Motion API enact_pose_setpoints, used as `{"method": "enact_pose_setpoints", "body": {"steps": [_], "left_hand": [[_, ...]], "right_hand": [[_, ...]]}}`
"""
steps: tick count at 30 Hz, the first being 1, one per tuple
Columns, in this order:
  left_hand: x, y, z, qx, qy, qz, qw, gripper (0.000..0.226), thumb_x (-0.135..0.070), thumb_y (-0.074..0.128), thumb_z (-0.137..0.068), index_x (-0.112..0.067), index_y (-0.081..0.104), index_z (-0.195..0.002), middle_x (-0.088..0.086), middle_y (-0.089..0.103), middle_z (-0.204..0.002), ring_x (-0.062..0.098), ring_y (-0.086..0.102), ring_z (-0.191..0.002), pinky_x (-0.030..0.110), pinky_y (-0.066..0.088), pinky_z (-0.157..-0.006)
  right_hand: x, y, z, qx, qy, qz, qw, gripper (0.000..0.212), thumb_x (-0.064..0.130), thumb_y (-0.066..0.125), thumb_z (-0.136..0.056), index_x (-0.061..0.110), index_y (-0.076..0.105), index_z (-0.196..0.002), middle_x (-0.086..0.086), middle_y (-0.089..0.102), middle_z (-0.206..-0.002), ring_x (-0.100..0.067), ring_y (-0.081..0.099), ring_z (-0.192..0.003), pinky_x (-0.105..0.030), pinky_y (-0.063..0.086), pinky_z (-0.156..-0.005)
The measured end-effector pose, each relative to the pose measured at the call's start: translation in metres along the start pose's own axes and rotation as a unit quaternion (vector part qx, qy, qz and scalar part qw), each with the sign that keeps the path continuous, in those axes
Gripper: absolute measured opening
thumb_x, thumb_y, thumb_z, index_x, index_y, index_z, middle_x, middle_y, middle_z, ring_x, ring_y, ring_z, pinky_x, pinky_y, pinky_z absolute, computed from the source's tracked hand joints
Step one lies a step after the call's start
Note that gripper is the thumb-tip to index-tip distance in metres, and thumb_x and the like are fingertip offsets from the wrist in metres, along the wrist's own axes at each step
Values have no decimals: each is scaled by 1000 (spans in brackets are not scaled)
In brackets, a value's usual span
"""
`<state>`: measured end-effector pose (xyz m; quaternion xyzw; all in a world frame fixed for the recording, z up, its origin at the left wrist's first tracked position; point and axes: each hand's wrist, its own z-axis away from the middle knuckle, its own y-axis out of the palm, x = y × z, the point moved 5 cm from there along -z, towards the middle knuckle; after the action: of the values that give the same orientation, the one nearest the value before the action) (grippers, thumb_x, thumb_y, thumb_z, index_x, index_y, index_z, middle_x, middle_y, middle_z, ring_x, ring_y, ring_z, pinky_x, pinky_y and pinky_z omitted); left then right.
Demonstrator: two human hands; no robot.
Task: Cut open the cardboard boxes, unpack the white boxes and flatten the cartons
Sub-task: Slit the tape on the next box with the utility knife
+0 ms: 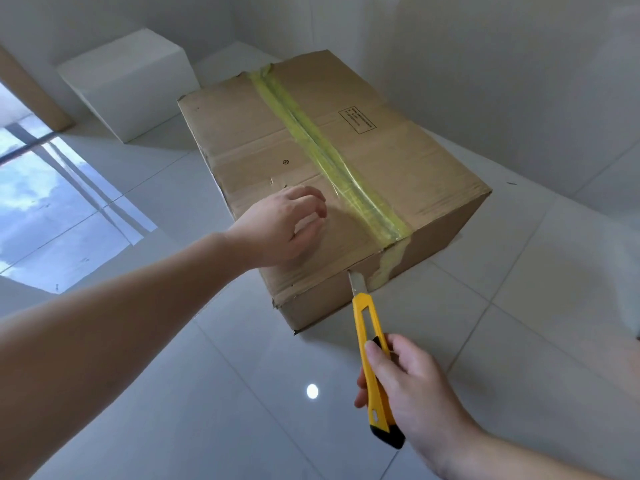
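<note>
Two hands at frame centre: left hand (282, 230), fingers loosely curled, rests on taped brown cardboard box (346, 161); right hand (408, 386) grips yellow utility knife (372, 362), blade tip apparently at near flap seam.

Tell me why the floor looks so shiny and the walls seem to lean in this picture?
In the head view, the glossy floor tiles mirror a round ceiling light as a bright glare spot and reflect a window's sky at left; the wide-angle lens bends the straight edges and stretches the left forearm; the cardboard box and yellow knife stay sharp.
</note>
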<state>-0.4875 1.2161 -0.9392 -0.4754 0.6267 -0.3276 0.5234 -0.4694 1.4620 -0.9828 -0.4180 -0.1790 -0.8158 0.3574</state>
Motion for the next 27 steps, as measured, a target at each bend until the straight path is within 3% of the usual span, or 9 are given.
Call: {"method": "enact_pose_setpoints", "body": {"steps": [5, 17, 22, 25, 27], "left_hand": [[-13, 3, 2, 24, 73, -18, 997, 17, -28, 57, -86, -15, 63, -78, 1, 61, -92, 22, 56, -83, 36, 50, -75], [-12, 7, -2, 33, 63, -7, 997, 23, -31, 52, -88, -14, 64, -80, 2, 61, -92, 22, 56, -83, 38, 51, -74], [-12, 2, -5, 20, 59, -6, 998, 24, -31, 51, -88, -13, 64, -79, 1, 60, -88, 22, 56, -81, 36, 50, -75], [-15, -5, -2, 36, 52, 0, 998, 27, -40, 48, -86, -19, 60, -73, -7, 55, -75, 15, 54, -68, 31, 50, -61], [-25, -1, 5, 92, 73, -31, 993, 31, -49, 47, -83, -25, 52, -65, -12, 49, -63, 12, 48, -56, 25, 44, -52]], "right_hand": [[-3, 18, 1, 38, 17, -22, 999, 22, 28, 51, -96, 7, 57, -95, -7, 65, -72, -22, 69, -64, -23, 49, -55], [-4, 37, 3, 74, 1, 45, 996, 19, 33, 49, -97, 16, 58, -94, -3, 62, -71, -12, 59, -56, -27, 50, -59], [-3, 32, 5, 106, 8, 28, 994, 16, 25, 51, -97, 11, 56, -93, -6, 61, -70, -18, 59, -55, -32, 50, -58], [-2, 1, 1, 111, 20, 43, 993, 6, 13, 53, -96, 10, 57, -98, -9, 60, -75, -19, 58, -55, -33, 51, -55], [-3, -36, -5, 87, -7, 152, 985, 17, 15, 53, -95, 22, 61, -110, 4, 61, -83, -7, 59, -63, -26, 50, -64]]}}
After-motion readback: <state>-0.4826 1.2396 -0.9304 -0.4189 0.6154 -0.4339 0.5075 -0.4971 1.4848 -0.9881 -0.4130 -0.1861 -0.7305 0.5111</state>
